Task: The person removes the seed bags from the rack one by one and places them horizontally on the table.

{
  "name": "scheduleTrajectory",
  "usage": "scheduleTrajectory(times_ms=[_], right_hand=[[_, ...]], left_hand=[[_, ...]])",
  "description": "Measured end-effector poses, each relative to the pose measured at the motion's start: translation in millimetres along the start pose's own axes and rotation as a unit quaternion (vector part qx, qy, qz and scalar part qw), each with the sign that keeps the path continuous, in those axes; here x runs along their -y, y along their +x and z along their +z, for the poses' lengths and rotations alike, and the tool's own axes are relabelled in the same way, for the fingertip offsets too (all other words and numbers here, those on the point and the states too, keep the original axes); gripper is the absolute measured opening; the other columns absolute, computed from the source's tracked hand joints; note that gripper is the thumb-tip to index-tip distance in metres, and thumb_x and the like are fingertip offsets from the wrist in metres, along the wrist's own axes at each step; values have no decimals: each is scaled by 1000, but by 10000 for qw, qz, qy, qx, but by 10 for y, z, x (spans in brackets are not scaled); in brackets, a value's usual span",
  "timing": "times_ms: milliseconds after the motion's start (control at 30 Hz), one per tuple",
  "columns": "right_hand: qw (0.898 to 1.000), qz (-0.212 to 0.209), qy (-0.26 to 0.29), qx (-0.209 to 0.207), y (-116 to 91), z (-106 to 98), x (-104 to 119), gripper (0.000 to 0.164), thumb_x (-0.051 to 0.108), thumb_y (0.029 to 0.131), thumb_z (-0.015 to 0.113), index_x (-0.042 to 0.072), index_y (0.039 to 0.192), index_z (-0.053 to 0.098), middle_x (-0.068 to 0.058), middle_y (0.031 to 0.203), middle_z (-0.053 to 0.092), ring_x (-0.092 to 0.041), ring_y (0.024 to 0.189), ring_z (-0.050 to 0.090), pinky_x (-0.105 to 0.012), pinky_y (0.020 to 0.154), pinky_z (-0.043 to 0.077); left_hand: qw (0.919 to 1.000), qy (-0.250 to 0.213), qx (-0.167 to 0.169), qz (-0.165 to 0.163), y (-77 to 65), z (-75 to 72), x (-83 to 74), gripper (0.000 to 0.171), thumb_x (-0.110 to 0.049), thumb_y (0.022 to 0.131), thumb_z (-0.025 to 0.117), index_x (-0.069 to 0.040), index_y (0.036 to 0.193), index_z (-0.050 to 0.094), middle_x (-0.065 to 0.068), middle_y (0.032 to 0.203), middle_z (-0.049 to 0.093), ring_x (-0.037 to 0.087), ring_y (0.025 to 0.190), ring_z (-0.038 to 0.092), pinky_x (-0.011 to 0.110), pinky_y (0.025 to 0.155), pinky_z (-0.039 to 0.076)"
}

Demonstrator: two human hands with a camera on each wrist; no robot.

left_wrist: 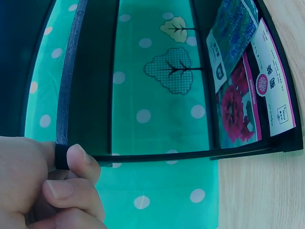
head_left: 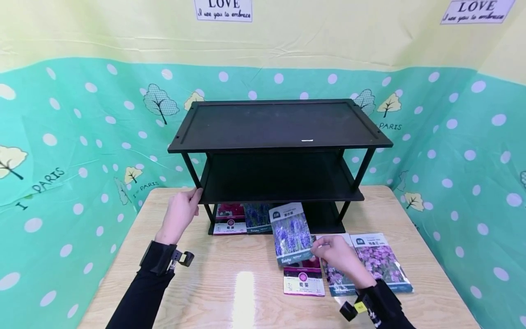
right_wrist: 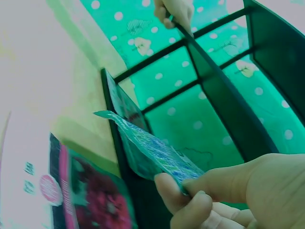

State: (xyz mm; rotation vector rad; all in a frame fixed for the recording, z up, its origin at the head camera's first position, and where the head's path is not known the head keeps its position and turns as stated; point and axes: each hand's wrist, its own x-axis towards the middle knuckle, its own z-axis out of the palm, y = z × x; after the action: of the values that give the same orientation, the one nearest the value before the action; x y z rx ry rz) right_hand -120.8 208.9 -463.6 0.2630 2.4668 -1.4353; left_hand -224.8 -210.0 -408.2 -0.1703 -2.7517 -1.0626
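Observation:
My right hand (head_left: 334, 251) pinches the lower right corner of a seed packet (head_left: 291, 233) printed with blue-purple flowers. The packet is tilted in front of the bottom shelf, its top edge near the middle shelf's front edge. In the right wrist view the held packet (right_wrist: 155, 148) appears nearly edge-on between thumb and fingers. My left hand (head_left: 179, 213) grips the front left corner of the middle shelf (head_left: 283, 178) of a black rack; the left wrist view shows its fingers (left_wrist: 78, 191) curled there. On the bottom shelf lie a red-flower packet (head_left: 230, 219) and a blue-flower packet (head_left: 258, 218).
A red-flower packet (head_left: 304, 283) lies on the wooden table (head_left: 197, 283) below the held one. Two pink-purple flower packets, one (head_left: 382, 260) at far right, lie beside it, one partly behind my right hand. The rack's top board (head_left: 279, 125) overhangs the lower shelves.

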Motion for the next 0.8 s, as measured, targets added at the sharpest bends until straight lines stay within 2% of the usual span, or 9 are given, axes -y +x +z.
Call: scheduleTrajectory(times_ms=[167,333,533,800], right_hand=[[9991,-121,25,406,-87,89,-77,12,9,92,72,0,100,68,-8,77,73,-19,61,57,-26,53,40],[9984,-79,74,555,-121,124,-112,12,11,92,73,2,99,68,-8,78,74,-15,58,55,-22,48,36],[9949,-114,198,980,-179,241,-178,12,11,92,73,1,97,68,-8,81,75,-17,60,60,-26,52,44],[9865,-154,772,1435,-238,459,-293,11,7,91,73,-2,94,66,-14,78,76,-10,53,57,-21,49,41]], left_hand=[[10000,34,24,-59,0,3,-3,42,-35,112,41,-8,105,72,4,60,55,19,45,41,30,43,32],[10000,18,23,-40,4,9,0,43,-36,112,41,-8,103,72,4,60,55,20,45,41,30,43,31],[9999,-32,66,-84,0,-4,4,43,-36,112,40,-7,102,71,4,60,55,19,45,41,30,42,31],[9999,-18,59,-83,17,5,3,44,-36,112,41,-7,101,72,4,60,56,19,46,42,30,42,31]])
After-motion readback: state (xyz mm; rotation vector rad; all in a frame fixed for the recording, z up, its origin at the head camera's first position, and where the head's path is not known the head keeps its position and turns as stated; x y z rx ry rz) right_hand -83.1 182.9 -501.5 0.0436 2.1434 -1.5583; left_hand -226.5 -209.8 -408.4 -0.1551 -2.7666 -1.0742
